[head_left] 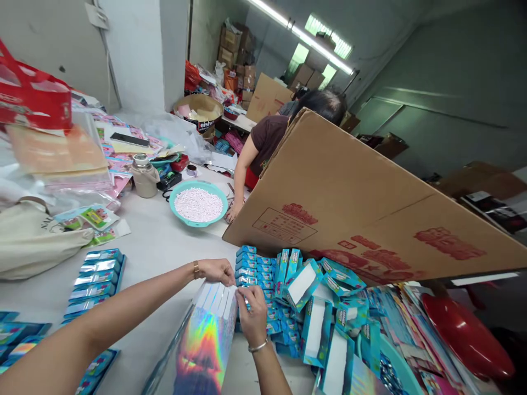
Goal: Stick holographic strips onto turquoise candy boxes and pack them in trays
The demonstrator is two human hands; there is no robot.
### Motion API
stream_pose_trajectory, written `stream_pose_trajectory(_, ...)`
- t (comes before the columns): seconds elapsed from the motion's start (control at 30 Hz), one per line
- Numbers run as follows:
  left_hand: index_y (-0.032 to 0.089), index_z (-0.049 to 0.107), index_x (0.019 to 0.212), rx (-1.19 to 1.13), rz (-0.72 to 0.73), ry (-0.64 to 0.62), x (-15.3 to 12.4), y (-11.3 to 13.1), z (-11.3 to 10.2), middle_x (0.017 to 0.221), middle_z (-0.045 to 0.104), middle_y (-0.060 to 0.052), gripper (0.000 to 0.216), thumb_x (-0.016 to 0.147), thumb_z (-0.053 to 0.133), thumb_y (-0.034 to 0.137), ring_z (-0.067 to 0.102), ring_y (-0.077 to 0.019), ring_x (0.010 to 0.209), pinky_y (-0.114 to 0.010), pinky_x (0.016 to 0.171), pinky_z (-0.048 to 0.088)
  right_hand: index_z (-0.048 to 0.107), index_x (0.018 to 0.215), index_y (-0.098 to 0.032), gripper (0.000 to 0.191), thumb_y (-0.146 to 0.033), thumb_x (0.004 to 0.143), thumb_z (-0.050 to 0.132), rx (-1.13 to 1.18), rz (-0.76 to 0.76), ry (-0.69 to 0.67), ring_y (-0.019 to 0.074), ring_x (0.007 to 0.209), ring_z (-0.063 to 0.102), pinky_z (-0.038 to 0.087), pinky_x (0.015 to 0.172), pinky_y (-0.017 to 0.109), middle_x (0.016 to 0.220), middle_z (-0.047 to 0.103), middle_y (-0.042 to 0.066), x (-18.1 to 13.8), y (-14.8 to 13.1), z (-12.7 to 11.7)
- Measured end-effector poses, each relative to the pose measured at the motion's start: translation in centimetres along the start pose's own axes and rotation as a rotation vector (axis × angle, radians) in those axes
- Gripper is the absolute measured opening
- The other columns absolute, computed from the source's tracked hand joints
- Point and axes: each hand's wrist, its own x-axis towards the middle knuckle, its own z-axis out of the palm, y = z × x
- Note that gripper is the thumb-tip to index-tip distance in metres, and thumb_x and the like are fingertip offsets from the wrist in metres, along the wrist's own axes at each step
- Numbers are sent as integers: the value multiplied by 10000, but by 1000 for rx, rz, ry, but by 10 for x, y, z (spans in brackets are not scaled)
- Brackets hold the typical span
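Note:
A bundle of shiny holographic cardboard packaging (203, 343) stands on the table in front of me, with several white end flaps (216, 299) side by side along its far edge. My left hand (216, 271) is closed at the far corner of these flaps, fingertips pinched together. On the right corner, my right hand (253, 312) pinches the flap edge between thumb and fingers. Just beyond and right of my hands are stacked small blue boxes (247, 263). Open blue trays with white insides (302, 282) lie heaped to the right.
A large cardboard sheet (349, 192) leans across the right side, partly hiding a co-worker (263, 142). A turquoise basin of small white pieces (198, 204) and a flask (145, 175) stand farther back. More blue boxes (96, 277) sit at left; another turquoise basin (405, 362) is at right.

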Motion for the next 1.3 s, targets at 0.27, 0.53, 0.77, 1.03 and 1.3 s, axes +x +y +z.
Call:
stream_pose_trajectory(0.27,174,769,796,-195,24,-2,-2,-12,-7,734,731,5,338,553,823,402,606,-126,669,-233,712,484,695,972,-259,177,-192,914,542,-110,-149,15,200,876,583,463,776,334,912,640,58,8,-4,-1)
stream_pose_trajectory(0.53,162,757,793,-111,-50,37,-5,-7,-16,655,695,32,251,594,762,314,574,-102,607,-194,606,447,566,829,-217,176,-202,955,444,-88,-64,-88,197,850,537,418,766,324,853,592,39,22,-4,11)
stream_pose_trajectory(0.77,159,760,786,-92,-52,18,-2,0,-27,679,709,20,227,601,742,289,590,-109,632,-200,629,457,603,1051,-213,163,-234,941,484,-26,-27,-69,196,896,557,441,792,316,934,617,48,34,5,15)
stream_pose_trajectory(1.03,148,752,778,-150,-67,28,5,-4,-31,666,701,15,204,614,723,265,578,-99,603,-200,633,448,697,1011,-261,197,-223,934,520,-150,-106,-63,204,885,579,411,806,336,924,671,46,40,8,12)
stream_pose_trajectory(1.3,162,747,857,265,-123,82,4,-1,-31,742,724,-5,243,686,598,247,621,-140,670,-215,623,468,604,848,-213,200,-231,959,438,-48,-21,-82,201,885,536,388,815,341,909,626,48,40,1,16)
